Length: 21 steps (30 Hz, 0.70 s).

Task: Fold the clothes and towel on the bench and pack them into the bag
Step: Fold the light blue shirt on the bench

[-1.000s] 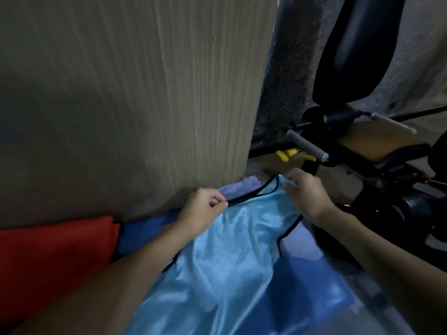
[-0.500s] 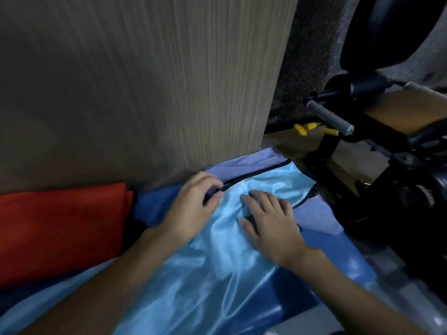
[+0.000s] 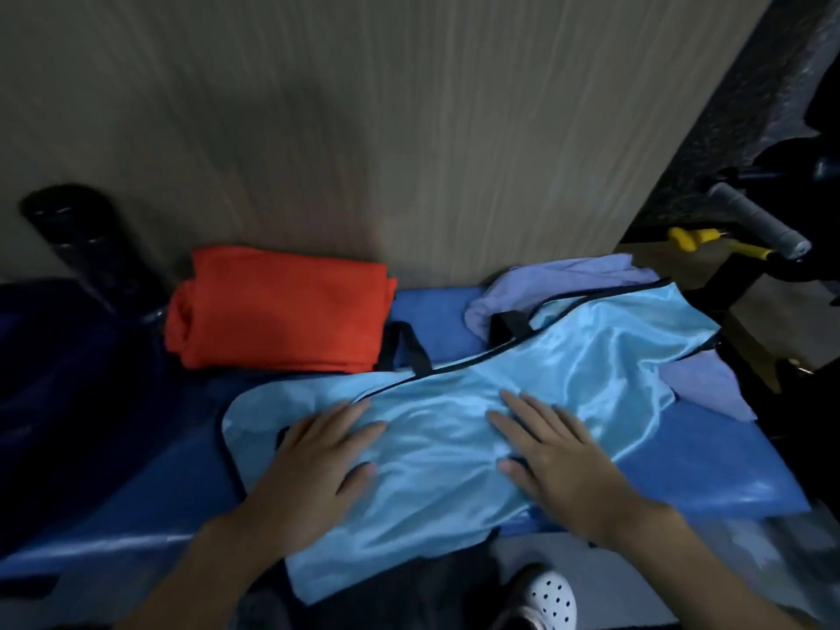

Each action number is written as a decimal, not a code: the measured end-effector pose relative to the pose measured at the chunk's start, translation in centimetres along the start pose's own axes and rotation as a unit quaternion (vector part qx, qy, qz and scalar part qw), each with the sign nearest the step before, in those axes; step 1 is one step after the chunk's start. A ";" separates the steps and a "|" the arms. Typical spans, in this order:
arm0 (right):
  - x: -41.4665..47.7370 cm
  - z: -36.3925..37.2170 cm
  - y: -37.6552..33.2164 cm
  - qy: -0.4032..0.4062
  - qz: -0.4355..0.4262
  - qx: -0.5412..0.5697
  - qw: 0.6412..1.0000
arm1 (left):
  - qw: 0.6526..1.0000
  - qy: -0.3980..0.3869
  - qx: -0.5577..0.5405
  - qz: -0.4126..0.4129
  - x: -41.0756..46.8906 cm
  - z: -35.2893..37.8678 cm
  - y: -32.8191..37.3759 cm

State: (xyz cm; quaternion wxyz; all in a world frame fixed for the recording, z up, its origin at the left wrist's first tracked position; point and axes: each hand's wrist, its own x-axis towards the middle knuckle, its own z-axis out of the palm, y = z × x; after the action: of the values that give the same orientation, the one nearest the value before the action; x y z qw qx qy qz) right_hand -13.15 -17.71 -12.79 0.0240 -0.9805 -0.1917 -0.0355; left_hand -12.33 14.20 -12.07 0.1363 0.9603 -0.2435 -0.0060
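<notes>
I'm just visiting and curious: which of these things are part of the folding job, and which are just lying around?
Part of the job:
light blue satin garment under both flat hands, left hand, right hand
folded orange cloth
lilac garment
blue bench

Lying about:
yellow-handled tool
grey grip bar

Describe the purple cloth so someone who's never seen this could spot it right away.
Start at the blue bench along the wood panel. At its right end, the purple cloth lies crumpled, partly under the shiny light-blue garment. It is dull lilac and unfolded, unlike the folded red cloth further left.
</notes>
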 end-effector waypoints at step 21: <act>9.6 -1.5 -13.3 0.100 -0.131 0.065 0.984 | 0.984 0.048 -0.058 -0.163 -1.2 -5.9 -5.1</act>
State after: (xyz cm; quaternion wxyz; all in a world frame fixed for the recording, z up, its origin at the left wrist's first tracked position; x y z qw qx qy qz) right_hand -9.41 -1.89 -10.07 0.1017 -0.9346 -0.3174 -0.1239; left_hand -10.53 20.62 -7.76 0.2003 0.9767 -0.0763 0.0040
